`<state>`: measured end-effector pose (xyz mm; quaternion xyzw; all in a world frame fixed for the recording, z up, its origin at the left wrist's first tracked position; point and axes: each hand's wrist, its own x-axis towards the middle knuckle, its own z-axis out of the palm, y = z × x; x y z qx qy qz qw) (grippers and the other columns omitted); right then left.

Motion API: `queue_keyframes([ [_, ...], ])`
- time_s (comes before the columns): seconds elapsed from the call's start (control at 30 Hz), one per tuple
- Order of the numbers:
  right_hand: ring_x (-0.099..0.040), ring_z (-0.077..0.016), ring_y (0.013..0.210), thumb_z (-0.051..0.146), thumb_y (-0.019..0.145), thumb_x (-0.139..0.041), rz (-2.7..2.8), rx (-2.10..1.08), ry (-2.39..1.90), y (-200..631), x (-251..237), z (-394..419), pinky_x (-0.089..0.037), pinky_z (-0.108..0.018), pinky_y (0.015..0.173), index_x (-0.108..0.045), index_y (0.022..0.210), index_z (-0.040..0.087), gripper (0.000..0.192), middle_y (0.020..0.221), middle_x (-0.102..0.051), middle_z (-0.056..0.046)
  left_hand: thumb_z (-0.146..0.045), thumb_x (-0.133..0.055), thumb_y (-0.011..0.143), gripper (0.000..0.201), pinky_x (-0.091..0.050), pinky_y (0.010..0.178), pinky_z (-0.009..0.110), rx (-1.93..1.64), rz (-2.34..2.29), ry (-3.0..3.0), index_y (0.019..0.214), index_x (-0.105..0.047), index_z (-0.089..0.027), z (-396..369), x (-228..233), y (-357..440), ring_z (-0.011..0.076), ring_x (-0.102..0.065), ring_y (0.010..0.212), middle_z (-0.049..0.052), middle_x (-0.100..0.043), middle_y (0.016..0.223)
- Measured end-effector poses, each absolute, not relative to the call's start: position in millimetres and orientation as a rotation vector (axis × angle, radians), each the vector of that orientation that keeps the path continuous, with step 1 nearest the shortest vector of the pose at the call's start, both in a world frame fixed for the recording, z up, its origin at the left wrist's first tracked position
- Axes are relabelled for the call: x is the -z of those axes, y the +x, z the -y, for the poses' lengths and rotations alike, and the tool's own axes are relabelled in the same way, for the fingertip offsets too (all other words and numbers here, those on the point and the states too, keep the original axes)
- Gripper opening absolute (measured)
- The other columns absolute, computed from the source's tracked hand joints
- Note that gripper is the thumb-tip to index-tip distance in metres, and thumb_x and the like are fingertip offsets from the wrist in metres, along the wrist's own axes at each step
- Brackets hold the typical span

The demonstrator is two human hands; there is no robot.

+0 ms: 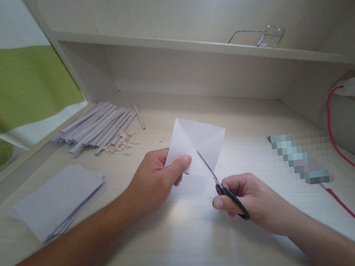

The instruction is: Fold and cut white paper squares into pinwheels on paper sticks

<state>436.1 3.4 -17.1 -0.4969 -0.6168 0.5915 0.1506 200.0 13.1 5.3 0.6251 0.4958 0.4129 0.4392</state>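
Left hand (157,180) pinched the creased white paper (205,136) at its lower left, above the desk (185,248); right hand (254,203) was closed around the scissors (231,197), one blade showing across the sheet. Judged risks: one-sided support could have let the sheet twist, skewing a cut; a slip could have nicked the nearby left thumb (183,163).

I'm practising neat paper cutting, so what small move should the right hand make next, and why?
Probably close the scissors gently along the crease: the right hand holds them with a blade over the white sheet, roughly in line with that fold, while the left hand grips its edge.
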Motion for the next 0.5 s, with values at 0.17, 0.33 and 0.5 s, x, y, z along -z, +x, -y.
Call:
queue_keyframes([
  [0.17,-0.033,-0.0113,0.056,0.062,0.077,-0.077,1.795,-1.675,-1.44,435.6,16.9,-3.7,-0.023,-0.028,0.054,-0.054,0.059,0.019,0.052,0.056,-0.043,0.004,-0.04,-0.06,0.087,0.041,-0.037,0.053,0.024,-1.034,-1.222,1.554,0.053,-0.053,-0.019,-13.2,-3.6,199.5,0.0122,-0.047,0.052,-0.003,-0.051,0.053],
  [0.33,-0.032,-0.0107,0.055,0.063,0.078,-0.077,1.79,-1.677,-1.448,435.4,16.9,-3.2,-0.022,-0.029,0.053,-0.055,0.06,0.019,0.053,0.056,-0.042,0.004,-0.038,-0.061,0.088,0.04,-0.037,0.053,0.024,-1.037,-1.205,1.55,0.054,-0.053,-0.018,-13.3,-2.7,199.4,0.0117,-0.047,0.053,-0.003,-0.052,0.053],
  [0.5,-0.032,-0.0105,0.055,0.063,0.077,-0.078,1.795,-1.67,-1.433,435.3,17.2,-3.7,-0.022,-0.029,0.054,-0.054,0.06,0.018,0.053,0.056,-0.042,0.005,-0.037,-0.061,0.088,0.039,-0.036,0.051,0.023,-1.031,-1.196,1.529,0.054,-0.053,-0.019,-12.5,-4.7,199.9,0.0107,-0.045,0.05,-0.004,-0.05,0.052],
])
